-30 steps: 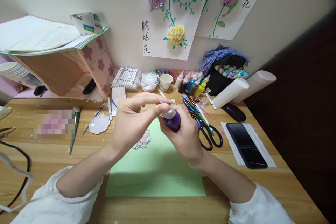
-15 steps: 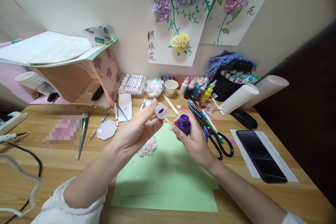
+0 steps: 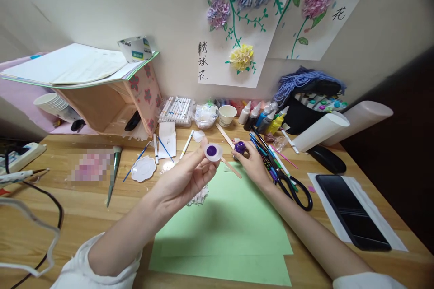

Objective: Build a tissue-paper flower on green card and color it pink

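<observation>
My left hand (image 3: 190,176) is closed on the rim of a small translucent plastic cup (image 3: 219,152), tilted towards me, with a round patch of purple paint inside. To its right, my right hand (image 3: 252,162) grips an open purple paint bottle (image 3: 240,146) near the far edge of the green paper (image 3: 230,235). A wooden stick (image 3: 232,169) lies between my hands, partly over the paper. Below my left hand is a pale ruffled paper flower (image 3: 199,196), partly hidden by it.
Scissors (image 3: 298,196) and several pens lie right of my right hand, with a phone (image 3: 352,212) further right. Paint bottles (image 3: 254,119), a paper cup (image 3: 227,115) and a box of markers (image 3: 176,110) line the wall. A flower-shaped palette (image 3: 143,169) lies left.
The paint bottle has moved away from me and down towards the table in my right hand. My left hand has tilted the cup so its purple inside faces me more. The view has shifted slightly left.
</observation>
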Motion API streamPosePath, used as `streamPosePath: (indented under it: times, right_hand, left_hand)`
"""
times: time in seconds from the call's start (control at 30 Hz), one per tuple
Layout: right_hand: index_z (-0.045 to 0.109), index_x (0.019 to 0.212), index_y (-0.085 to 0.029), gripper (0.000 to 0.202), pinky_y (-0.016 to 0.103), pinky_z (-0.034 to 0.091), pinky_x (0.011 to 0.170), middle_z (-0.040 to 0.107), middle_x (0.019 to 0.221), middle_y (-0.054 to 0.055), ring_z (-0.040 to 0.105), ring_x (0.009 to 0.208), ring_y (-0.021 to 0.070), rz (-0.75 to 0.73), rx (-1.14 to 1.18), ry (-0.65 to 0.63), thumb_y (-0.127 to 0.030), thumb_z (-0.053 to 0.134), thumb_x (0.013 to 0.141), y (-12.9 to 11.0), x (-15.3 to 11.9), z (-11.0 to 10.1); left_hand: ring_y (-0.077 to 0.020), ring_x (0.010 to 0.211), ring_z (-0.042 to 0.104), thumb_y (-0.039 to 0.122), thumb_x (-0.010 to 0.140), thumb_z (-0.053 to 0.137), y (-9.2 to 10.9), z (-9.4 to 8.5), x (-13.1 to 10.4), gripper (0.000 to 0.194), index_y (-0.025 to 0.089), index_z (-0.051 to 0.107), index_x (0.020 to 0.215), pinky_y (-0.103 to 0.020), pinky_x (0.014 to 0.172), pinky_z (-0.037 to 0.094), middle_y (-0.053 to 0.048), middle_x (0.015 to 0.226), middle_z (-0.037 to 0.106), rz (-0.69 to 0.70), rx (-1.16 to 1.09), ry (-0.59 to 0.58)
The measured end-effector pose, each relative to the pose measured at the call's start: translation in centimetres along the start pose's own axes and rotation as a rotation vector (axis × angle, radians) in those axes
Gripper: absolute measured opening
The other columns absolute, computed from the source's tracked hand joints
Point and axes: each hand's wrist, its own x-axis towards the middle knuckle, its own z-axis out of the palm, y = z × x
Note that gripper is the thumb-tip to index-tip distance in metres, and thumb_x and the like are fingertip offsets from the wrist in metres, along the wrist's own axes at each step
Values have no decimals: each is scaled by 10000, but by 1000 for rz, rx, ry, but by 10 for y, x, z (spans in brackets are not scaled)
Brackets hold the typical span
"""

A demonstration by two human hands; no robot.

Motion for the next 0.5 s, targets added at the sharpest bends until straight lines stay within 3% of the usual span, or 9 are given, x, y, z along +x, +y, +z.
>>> streamPosePath:
  times: [0.33, 0.5]
  right_hand:
    - [628, 932, -172, 263, 350, 441, 845, 587, 941, 68, 559, 909, 211, -38, -66, 69, -372, 638, 762, 3, 16, 6]
    - [627, 936, -173, 301, 358, 452, 850, 589, 954, 71, 565, 920, 213, -44, -35, 79, -408, 645, 750, 4, 20, 10]
  left_hand:
    - [-48, 572, 618, 75, 798, 623, -2, -3, -2, 110, 106, 622, 693, -104, 562, 540, -12, 664, 640, 22, 69, -49]
    - [-58, 643, 638, 109, 841, 574, -2, -3, -2, 149, 115, 651, 714, -100, 609, 539, -29, 733, 672, 33, 101, -54]
